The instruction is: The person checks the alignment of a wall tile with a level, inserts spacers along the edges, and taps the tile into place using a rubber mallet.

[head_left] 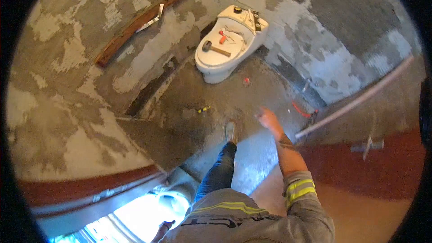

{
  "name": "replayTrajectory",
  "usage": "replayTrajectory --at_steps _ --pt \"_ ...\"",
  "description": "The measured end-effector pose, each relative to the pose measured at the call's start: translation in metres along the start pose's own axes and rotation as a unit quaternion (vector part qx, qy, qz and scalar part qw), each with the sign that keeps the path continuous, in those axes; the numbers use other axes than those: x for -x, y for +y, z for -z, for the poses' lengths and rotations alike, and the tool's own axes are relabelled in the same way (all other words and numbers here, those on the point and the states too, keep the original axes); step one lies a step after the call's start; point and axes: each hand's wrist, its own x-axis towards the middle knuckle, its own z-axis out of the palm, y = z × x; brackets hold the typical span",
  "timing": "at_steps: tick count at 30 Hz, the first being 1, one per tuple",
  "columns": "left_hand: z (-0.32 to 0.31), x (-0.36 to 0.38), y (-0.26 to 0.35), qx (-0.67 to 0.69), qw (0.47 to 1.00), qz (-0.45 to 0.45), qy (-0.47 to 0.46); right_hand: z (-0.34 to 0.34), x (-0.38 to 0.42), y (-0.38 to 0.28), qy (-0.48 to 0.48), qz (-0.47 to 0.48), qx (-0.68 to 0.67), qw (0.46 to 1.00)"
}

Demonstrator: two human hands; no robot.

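My right hand [268, 119] reaches forward over the concrete floor, its fingers loosely apart and nothing visible in them. At the bottom left, my left hand [167, 225] is a dark shape against bright light; its fingers cannot be made out. Ahead stands a white toilet [213, 69]. On its lid lie a hammer [219, 51] and an orange-red tool [222, 38]. A black level-like bar [257, 20] and a round black item [237, 10] rest on the tank. A yellow-and-black tool [204, 109] lies on the floor, left of my right hand.
A small red-and-white roll [246, 81] lies before the toilet. To the right are a red hose-like piece [300, 110] and a long pale pole [355, 99]. A wooden beam [135, 29] runs along the patchy left wall. My shoe [230, 130] is on the floor.
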Motion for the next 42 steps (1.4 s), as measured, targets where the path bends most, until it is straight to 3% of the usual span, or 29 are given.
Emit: replayTrajectory --at_steps 2,4,6,8,10,12,14,16,18,20,21,22,23,25,27,28,29,33,34,36,37,39,40,42 --pt "0.002 -0.024 0.089 0.032 0.999 -0.030 -0.020 -0.019 -0.121 -0.005 -0.207 -0.015 -0.131 0.969" --pt "0.021 -0.059 0.200 0.067 0.995 -0.073 -0.014 -0.055 -0.231 -0.025 -0.240 0.037 0.013 0.970" --pt "0.062 -0.074 0.307 0.100 0.988 -0.117 0.002 -0.143 -0.324 0.004 -0.087 0.181 0.071 0.977" --pt "0.109 -0.081 0.398 0.123 0.978 -0.166 0.029 -0.169 -0.395 -0.011 -0.012 0.207 0.018 0.978" --pt "0.154 -0.065 0.470 0.124 0.960 -0.223 0.112 -0.188 -0.456 -0.015 0.053 0.228 0.032 0.972" --pt "0.187 -0.017 0.545 0.085 0.904 -0.287 0.305 -0.206 -0.500 -0.016 0.112 0.241 0.045 0.963" --pt "0.244 -0.007 0.577 -0.073 0.891 -0.283 0.346 -0.212 -0.529 -0.013 0.056 0.233 0.087 0.967" --pt "0.291 0.027 0.658 -0.144 0.868 -0.221 0.420 -0.193 -0.551 -0.019 -0.057 0.205 0.109 0.971" --pt "0.348 0.042 0.738 -0.164 0.837 -0.230 0.468 -0.206 -0.564 -0.019 -0.063 0.245 0.102 0.962" --pt "0.408 0.072 0.854 -0.256 0.751 -0.265 0.547 -0.290 -0.584 0.004 -0.126 0.220 -0.067 0.965" --pt "0.439 0.087 0.919 -0.275 0.689 -0.298 0.601 -0.299 -0.581 -0.006 -0.108 0.283 -0.042 0.952" --pt "0.465 0.114 0.994 -0.276 0.683 -0.261 0.624 -0.318 -0.578 -0.012 -0.085 0.344 -0.016 0.935" --pt "0.494 0.133 1.062 -0.272 0.656 -0.248 0.659 -0.330 -0.590 -0.009 -0.156 0.381 -0.063 0.909" --pt "0.562 0.156 1.181 -0.300 0.536 -0.215 0.760 -0.211 -0.595 -0.034 -0.281 0.233 -0.180 0.913" --pt "0.619 0.199 1.292 -0.268 0.521 -0.200 0.785 -0.070 -0.638 -0.046 -0.406 0.230 -0.280 0.839" --pt "0.655 0.213 1.339 -0.255 0.497 -0.187 0.808 -0.050 -0.663 -0.045 -0.451 0.204 -0.317 0.809" --pt "0.689 0.224 1.378 -0.244 0.474 -0.173 0.828 -0.031 -0.699 -0.043 -0.399 0.213 -0.343 0.823" --pt "0.767 0.253 1.465 -0.162 0.490 -0.134 0.846 0.165 -0.929 -0.138 -0.197 0.316 -0.368 0.852" --pt "0.778 0.248 1.475 -0.117 0.497 -0.112 0.852 0.228 -0.968 -0.176 -0.098 0.341 -0.394 0.848" --pt "0.794 0.245 1.491 -0.071 0.502 -0.088 0.857 0.290 -1.045 -0.247 0.079 0.370 -0.416 0.827" --pt "0.792 0.245 1.489 -0.069 0.508 -0.102 0.852 0.305 -1.087 -0.278 0.023 0.337 -0.481 0.809" --pt "0.789 0.247 1.487 -0.066 0.522 -0.098 0.845 0.331 -1.136 -0.330 0.125 0.453 -0.536 0.701" --pt "0.787 0.248 1.485 -0.058 0.524 -0.092 0.845 0.356 -1.134 -0.344 0.033 0.417 -0.602 0.681" --pt "0.786 0.252 1.489 -0.062 0.537 -0.089 0.836 0.370 -1.150 -0.364 0.034 0.412 -0.588 0.695"
